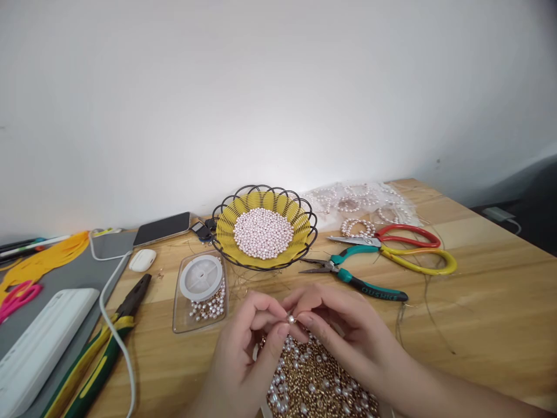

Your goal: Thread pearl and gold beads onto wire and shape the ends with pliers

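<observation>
A small white pearl bead (291,319) shows between the fingertips of my two hands. My left hand (256,342) pinches at its left side, thumb and fingers together. From the right, my right hand (348,328) closes thumb and forefinger at the same bead. Any thread or wire through it is too fine to make out. Just below lies a heap of gold and pearl beads (322,377) in a container, partly hidden by my hands and wrists.
Behind stands a yellow basket (224,235) of pale pink beads. A clear tray (177,310) with a spool (201,277) is left of my hands. Needle-nose pliers (348,276) and scissors (409,237) lie right; combination pliers (104,342), a white cable (115,331) and a phone (162,227) left.
</observation>
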The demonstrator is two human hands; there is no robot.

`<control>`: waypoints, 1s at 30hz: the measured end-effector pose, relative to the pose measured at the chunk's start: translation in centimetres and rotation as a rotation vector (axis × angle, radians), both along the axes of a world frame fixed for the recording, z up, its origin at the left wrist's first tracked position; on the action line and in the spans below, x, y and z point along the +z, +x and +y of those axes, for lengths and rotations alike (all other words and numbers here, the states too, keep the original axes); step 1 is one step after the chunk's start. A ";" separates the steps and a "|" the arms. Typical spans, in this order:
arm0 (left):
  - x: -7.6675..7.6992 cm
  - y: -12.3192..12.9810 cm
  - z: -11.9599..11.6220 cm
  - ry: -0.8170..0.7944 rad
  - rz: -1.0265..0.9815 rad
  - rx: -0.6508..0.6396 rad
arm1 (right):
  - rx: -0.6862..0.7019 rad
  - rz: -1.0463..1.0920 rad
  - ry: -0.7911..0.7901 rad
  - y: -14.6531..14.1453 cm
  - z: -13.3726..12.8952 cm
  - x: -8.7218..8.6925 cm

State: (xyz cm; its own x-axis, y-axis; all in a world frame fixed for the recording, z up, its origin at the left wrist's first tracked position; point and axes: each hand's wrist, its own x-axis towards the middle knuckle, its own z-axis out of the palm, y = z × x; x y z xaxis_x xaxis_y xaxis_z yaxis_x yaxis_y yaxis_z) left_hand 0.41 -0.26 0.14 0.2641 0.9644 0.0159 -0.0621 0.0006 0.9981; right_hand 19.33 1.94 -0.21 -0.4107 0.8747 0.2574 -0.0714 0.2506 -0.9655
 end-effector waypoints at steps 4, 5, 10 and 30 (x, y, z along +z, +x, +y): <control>0.1 -0.2 0.0 0.011 0.041 -0.016 | 0.005 -0.083 0.159 0.1 0.1 0.4; 0.1 -0.2 0.0 0.011 0.052 -0.021 | 0.002 -0.092 0.182 0.1 0.2 0.5; 0.0 -0.2 0.1 -0.016 0.067 -0.065 | -0.008 -0.110 0.174 -0.2 0.2 0.8; 0.0 -1.3 0.8 0.652 0.635 -0.169 | 0.119 -0.133 0.172 0.1 0.2 0.8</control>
State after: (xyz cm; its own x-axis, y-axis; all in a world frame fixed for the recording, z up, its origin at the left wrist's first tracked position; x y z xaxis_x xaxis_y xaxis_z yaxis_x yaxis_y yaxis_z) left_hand -0.88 0.58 0.14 0.5449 0.7638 0.3460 0.4466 -0.6136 0.6512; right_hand 19.44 2.13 0.60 -0.5481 0.7664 0.3350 0.0145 0.4091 -0.9124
